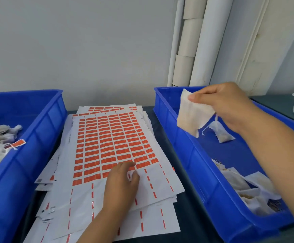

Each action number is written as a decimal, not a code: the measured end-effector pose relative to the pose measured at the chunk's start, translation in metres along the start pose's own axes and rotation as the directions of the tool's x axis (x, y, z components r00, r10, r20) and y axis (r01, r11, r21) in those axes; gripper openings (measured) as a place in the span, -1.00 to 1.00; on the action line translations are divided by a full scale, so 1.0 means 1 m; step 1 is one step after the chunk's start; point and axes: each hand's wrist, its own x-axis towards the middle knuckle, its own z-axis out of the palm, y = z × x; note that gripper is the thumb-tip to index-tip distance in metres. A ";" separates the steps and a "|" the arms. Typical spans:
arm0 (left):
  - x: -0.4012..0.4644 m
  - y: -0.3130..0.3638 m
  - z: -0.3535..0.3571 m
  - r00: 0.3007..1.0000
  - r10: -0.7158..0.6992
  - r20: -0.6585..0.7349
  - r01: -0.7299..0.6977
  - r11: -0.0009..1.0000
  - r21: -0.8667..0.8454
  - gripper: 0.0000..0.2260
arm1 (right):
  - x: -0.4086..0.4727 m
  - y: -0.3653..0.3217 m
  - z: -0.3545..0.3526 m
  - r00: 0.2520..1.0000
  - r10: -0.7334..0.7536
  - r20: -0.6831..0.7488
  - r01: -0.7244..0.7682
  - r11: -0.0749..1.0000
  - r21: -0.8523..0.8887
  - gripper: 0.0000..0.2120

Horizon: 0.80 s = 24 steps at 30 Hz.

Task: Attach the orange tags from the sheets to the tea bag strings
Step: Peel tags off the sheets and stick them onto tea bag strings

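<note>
Above the right bin (167,109), right hand (230,106) fingers pinching a tea bag (191,114); left hand (121,183) fingers curled on the top sheet (111,137).

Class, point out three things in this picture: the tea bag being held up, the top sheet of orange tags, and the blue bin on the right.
tea bag (192,114), head view, middle of its white pouch.
top sheet of orange tags (111,142), head view, among its orange tags.
right blue bin (183,146), head view, its near side wall.
</note>
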 end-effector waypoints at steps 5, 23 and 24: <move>0.004 0.019 -0.022 0.997 -0.006 -0.073 -0.014 0.962 -0.272 -0.88 | -0.024 -0.010 0.065 0.989 0.073 0.127 -0.084 0.993 0.083 -0.89; 0.048 -0.021 -0.055 0.983 0.181 0.007 -0.181 0.983 -0.043 -0.82 | -0.034 0.085 0.189 0.955 0.297 -0.005 -0.287 0.925 0.250 -0.88; 0.050 -0.023 -0.052 0.982 0.186 0.027 -0.186 0.982 -0.015 -0.81 | -0.033 0.086 0.190 0.955 0.296 -0.022 -0.282 0.930 0.236 -0.89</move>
